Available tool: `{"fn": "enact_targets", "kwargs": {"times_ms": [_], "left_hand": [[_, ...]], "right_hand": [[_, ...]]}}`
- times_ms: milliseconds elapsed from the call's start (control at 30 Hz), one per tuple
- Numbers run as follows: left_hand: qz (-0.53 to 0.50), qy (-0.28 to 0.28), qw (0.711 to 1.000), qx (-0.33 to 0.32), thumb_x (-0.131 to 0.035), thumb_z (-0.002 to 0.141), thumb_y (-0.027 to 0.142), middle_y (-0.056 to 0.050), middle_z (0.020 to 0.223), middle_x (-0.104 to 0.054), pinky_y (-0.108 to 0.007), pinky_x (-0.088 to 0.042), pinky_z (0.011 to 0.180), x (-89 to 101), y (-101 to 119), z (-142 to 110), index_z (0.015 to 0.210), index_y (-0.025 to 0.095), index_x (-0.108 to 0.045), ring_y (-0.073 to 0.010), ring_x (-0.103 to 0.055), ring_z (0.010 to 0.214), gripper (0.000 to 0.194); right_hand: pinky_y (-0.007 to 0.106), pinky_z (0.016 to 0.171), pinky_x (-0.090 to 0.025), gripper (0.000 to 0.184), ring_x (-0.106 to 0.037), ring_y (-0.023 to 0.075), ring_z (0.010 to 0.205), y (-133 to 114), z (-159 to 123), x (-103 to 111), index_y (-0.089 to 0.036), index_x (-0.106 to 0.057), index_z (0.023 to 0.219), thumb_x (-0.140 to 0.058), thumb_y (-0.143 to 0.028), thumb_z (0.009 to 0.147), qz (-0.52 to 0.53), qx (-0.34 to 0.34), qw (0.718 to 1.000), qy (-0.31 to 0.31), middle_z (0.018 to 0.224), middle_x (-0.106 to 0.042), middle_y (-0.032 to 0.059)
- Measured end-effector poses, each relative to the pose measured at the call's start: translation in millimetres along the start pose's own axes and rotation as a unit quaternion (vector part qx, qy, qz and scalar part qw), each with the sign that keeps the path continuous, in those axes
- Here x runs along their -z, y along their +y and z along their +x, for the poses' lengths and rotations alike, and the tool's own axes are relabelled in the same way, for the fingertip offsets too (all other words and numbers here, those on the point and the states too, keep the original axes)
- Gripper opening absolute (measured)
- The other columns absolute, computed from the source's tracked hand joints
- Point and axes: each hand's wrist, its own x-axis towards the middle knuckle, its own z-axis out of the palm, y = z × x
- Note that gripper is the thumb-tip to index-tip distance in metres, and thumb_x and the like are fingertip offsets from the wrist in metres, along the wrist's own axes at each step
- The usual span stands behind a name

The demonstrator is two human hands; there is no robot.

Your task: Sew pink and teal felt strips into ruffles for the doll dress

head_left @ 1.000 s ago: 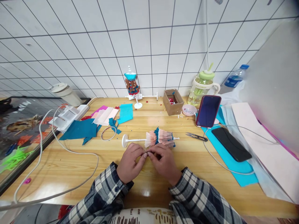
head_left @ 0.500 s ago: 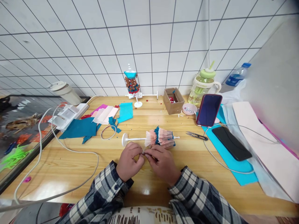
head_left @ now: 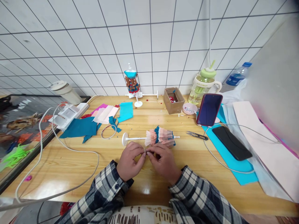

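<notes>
My left hand (head_left: 130, 161) and my right hand (head_left: 164, 163) meet fingertip to fingertip above the front of the table. Both are closed in a pinch around something tiny and pale, too small to name. Just beyond them lies a small white dress-form stand (head_left: 135, 139) on its side, its round base to the left. A ruffled peach and teal crepe-paper dress (head_left: 161, 137) covers its body. Right of it rest thread snips (head_left: 196, 135). A thin ring of cord or wire (head_left: 108, 132) lies to the left.
A dressed form (head_left: 132, 82) stands by the tiled wall. Crepe-paper pieces (head_left: 79, 128) and a white cable (head_left: 77, 151) lie left. Rightward are a cardboard box (head_left: 174, 104), a bead dish (head_left: 189, 109), a propped phone (head_left: 209, 109), a flat black phone (head_left: 231, 143) and a jug (head_left: 203, 87).
My fingertips have shifted slightly and drawn closer together, still pinching. The dress-form stand and the other things on the table stay where they were.
</notes>
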Motion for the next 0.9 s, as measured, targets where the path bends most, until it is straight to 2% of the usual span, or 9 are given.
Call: {"fn": "enact_targets", "kwargs": {"times_ms": [267,433,733,900], "left_hand": [[0.001,-0.019,1.000,0.008,-0.049,0.086,0.016,-0.004,0.072,-0.062,-0.032,-0.044,0.071,-0.6,-2.5,1.5,0.070,0.017,-0.059,-0.0168,-0.053,0.073,0.019],[-0.003,-0.032,0.999,0.030,-0.044,0.085,0.015,-0.004,0.075,-0.063,-0.033,-0.045,0.072,-2.5,-5.3,-1.3,0.072,0.018,-0.058,-0.0180,-0.054,0.076,0.020],[-0.017,-0.038,0.998,0.037,-0.040,0.087,0.015,-0.004,0.077,-0.063,-0.033,-0.046,0.074,-1.2,-4.3,-1.2,0.075,0.018,-0.061,-0.0180,-0.055,0.078,0.024],[-0.004,-0.029,0.999,0.033,-0.042,0.087,0.015,-0.005,0.081,-0.066,-0.034,-0.047,0.074,-2.7,-2.9,-0.5,0.082,0.018,-0.064,-0.0184,-0.057,0.080,0.022]], "right_hand": [[0.028,0.075,-0.050,0.015,-0.064,0.0155,0.086,1.3,-1.8,-0.2,-0.022,-0.071,0.094,-0.058,-0.019,0.087,-0.005,0.038,0.999,-0.014,0.090,-0.069,0.0034],[0.028,0.076,-0.051,0.018,-0.064,0.0155,0.086,2.6,-3.3,-2.1,-0.023,-0.070,0.098,-0.057,-0.019,0.088,-0.012,0.050,0.998,-0.029,0.091,-0.069,0.0037],[0.029,0.078,-0.051,0.016,-0.064,0.0161,0.089,0.0,-2.7,-2.3,-0.023,-0.070,0.097,-0.055,-0.022,0.090,-0.023,0.038,0.999,-0.012,0.093,-0.070,0.0040],[0.028,0.071,-0.050,0.015,-0.064,0.0157,0.082,-2.5,-1.7,-0.9,-0.023,-0.068,0.098,-0.058,-0.020,0.087,-0.009,0.000,1.000,-0.013,0.092,-0.070,0.0033]]}}
